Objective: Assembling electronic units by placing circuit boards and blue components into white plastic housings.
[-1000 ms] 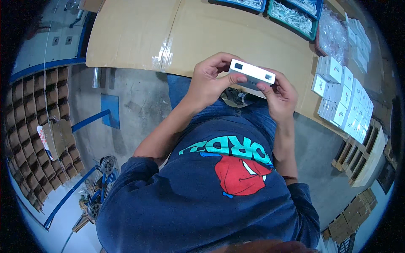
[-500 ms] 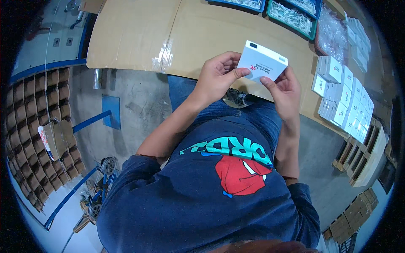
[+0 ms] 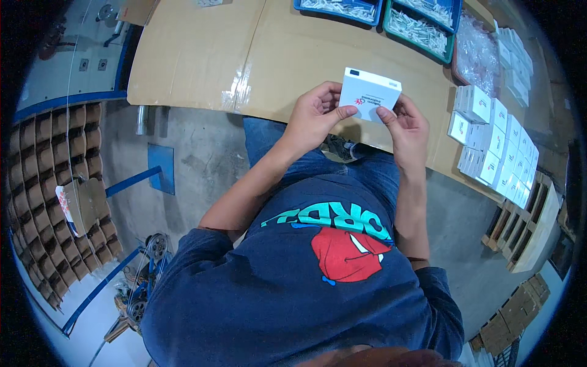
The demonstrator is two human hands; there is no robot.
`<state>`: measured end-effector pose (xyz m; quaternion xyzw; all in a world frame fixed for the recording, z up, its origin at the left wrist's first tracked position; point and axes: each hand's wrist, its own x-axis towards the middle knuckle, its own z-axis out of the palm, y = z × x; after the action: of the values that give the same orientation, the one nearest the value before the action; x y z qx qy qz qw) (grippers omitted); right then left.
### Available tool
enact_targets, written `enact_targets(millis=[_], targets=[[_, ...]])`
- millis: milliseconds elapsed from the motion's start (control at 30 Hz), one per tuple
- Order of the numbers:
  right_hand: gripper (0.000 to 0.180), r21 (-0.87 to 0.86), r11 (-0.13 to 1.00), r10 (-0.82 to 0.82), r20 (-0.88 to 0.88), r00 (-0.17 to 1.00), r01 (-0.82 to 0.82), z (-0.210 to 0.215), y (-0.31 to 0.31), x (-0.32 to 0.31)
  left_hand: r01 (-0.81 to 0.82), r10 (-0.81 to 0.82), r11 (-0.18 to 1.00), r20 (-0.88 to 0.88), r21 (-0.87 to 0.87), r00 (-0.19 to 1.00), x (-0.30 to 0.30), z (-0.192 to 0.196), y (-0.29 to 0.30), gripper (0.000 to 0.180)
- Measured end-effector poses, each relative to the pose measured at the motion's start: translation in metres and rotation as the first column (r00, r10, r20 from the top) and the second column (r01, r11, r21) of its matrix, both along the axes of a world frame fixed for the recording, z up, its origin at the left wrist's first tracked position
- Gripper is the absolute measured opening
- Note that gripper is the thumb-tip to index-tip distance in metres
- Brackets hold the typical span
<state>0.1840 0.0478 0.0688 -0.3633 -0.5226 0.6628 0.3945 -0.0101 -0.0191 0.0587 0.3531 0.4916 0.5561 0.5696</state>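
Observation:
A small flat white box [image 3: 370,96] with a red and dark print is held between both hands, above the near edge of the cardboard-covered table [image 3: 293,61]. My left hand [image 3: 319,115] grips its left side, the thumb on the printed face and the other fingers curled behind. On the right side, my right hand [image 3: 405,126] pinches the box with its thumb on the lower corner and its fingers behind the edge. The narrow top side faces up, with a dark patch at its left end. What lies behind the box is hidden.
Stacked white boxes [image 3: 498,144] stand on the table's right end. At the far right are a blue tray [image 3: 370,18] and a green tray [image 3: 448,52] of small white pieces, beside a pile of clear plastic [image 3: 479,52]. A wooden pallet [image 3: 524,235] lies right.
The box has shifted slightly left and been levelled from its slant, both hands moving with it. A pale item has come into view at the table's far edge.

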Motion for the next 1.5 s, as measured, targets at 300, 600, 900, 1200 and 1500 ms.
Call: enact_targets(millis=[300,600,900,1200,1500], targets=[[0.039,-0.065,0.997,-0.037,-0.008,0.999,0.036,0.0,-0.001,-0.001,-0.079,0.077,0.996,0.056,0.036,0.996,0.005,-0.005,-0.004,0.043],[0.034,-0.02,0.996,-0.087,-0.06,0.994,0.086,0.0,-0.009,-0.003,-0.063,0.055,0.996,0.116,0.063,0.992,0.005,-0.016,-0.009,0.041],[0.039,0.072,0.992,-0.097,-0.118,0.988,0.106,0.011,-0.026,-0.011,0.457,-0.314,0.887,0.803,0.058,0.507,0.006,-0.014,-0.02,0.063],[0.036,0.355,0.919,-0.176,-0.024,0.984,0.173,0.002,-0.067,-0.014,0.185,-0.143,0.982,0.781,0.036,0.608,0.029,-0.027,-0.05,0.057],[0.028,0.282,0.94,-0.23,0.111,0.967,0.191,-0.013,-0.092,-0.014,-0.075,0.067,0.997,0.376,0.008,0.924,0.029,-0.02,-0.069,0.055]])
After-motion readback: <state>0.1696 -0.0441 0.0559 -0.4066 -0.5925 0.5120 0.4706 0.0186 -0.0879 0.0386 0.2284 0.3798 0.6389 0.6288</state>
